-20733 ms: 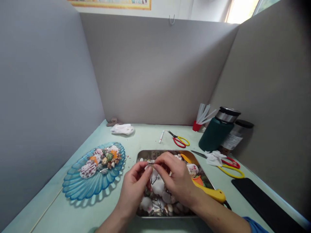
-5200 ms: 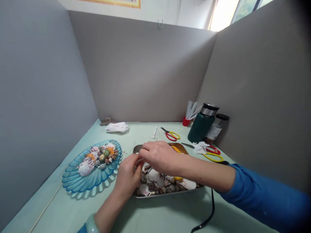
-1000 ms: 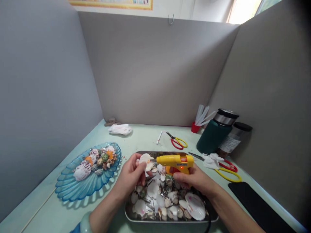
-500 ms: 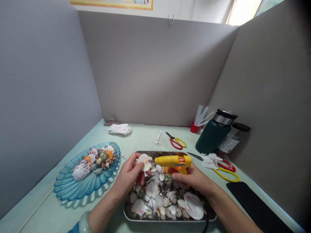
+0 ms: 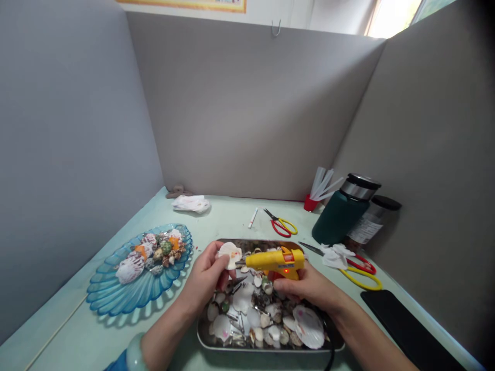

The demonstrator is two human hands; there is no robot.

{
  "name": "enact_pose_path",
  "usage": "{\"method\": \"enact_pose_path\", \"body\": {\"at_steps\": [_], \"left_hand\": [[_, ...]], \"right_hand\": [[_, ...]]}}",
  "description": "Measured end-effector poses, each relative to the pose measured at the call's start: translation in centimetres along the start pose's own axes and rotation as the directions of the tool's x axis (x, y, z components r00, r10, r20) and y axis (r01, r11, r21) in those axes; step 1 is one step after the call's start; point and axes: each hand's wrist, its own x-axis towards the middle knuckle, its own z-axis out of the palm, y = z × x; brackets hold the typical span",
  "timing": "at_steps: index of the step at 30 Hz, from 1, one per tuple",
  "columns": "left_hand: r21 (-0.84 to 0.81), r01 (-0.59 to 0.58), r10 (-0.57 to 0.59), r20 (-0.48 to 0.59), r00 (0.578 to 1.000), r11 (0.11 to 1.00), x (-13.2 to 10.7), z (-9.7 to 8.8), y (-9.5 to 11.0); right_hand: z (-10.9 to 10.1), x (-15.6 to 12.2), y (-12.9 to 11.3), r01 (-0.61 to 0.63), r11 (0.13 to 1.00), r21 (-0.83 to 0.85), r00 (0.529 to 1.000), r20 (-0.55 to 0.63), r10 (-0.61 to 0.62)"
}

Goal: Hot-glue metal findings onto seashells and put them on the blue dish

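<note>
My left hand (image 5: 207, 278) pinches a pale scallop shell (image 5: 229, 254) above the left end of a metal tray (image 5: 209, 342) that is full of mixed seashells. My right hand (image 5: 305, 286) grips a yellow glue gun (image 5: 275, 260) with a lit red lamp. The gun points left and its nozzle touches the shell's lower edge. A black cord (image 5: 331, 355) runs down from the gun past the tray's right corner.
A blue glass shell-shaped dish (image 5: 116, 296) with several coloured shells lies at the left. Behind are a crumpled white cloth (image 5: 192, 204), a pen (image 5: 252, 218), red-and-yellow scissors (image 5: 282, 225), a second pair (image 5: 358, 268), a red cup of glue sticks (image 5: 315, 193), a green flask (image 5: 340, 211), a jar (image 5: 373, 221). A black flat object (image 5: 410, 330) lies at the right. Grey partition walls enclose the desk.
Twenty seconds ago both hands worked a small piece over the tray and the glue gun lay there. Over the last second, shell and gun shifted slightly left and the nozzle stayed at the shell.
</note>
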Motion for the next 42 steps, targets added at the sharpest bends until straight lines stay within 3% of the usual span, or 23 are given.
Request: {"method": "enact_pose_path", "body": {"at_steps": [13, 42], "left_hand": [[0.061, 0.039, -0.043, 0.062, 0.997, 0.997, -0.37, 0.04, 0.43], [-0.056, 0.011, -0.014, -0.048, 0.999, 0.998, -0.30, 0.40, 0.79]], "right_hand": [[-0.17, 0.08, 0.32, -0.017, 1.000, 0.027, 0.998, -0.064, 0.018], [0.20, -0.13, -0.21, -0.036, 0.999, 0.001, 0.999, -0.023, 0.036]]}}
